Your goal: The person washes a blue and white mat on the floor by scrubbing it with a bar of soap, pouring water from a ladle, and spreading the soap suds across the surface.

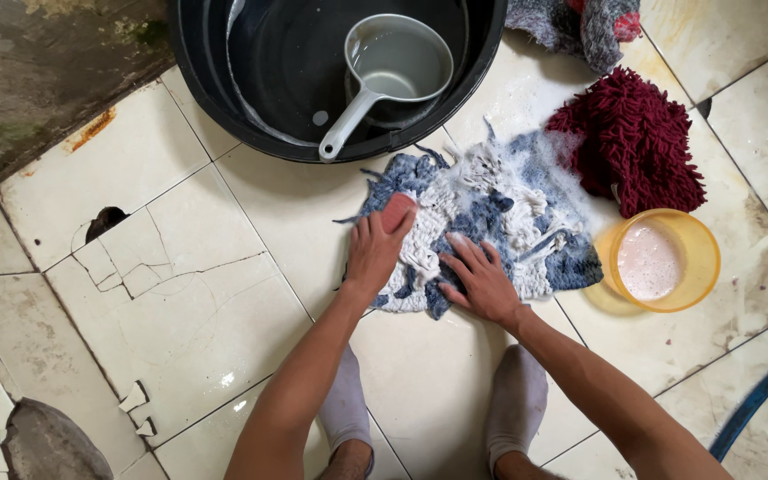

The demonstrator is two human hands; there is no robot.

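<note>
Left hand (375,252) closes its grip on a reddish brush (396,212) pressed onto a shaggy, soapy blue-and-white mat (500,213) lying flat on the cracked glazed floor tiles (180,293), while the right hand (482,283) lies open, fingers spread, pinning the mat's near edge.

- My left hand (375,253) and right hand (482,284) are bare, forearms unsleeved.
- At six o'clock I see my pale grey socks (516,404), damp-looking.

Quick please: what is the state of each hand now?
Left hand: closed on a pink scrubber, pressing it on the shaggy blue-white mat.
Right hand: open, flat on the mat.
</note>
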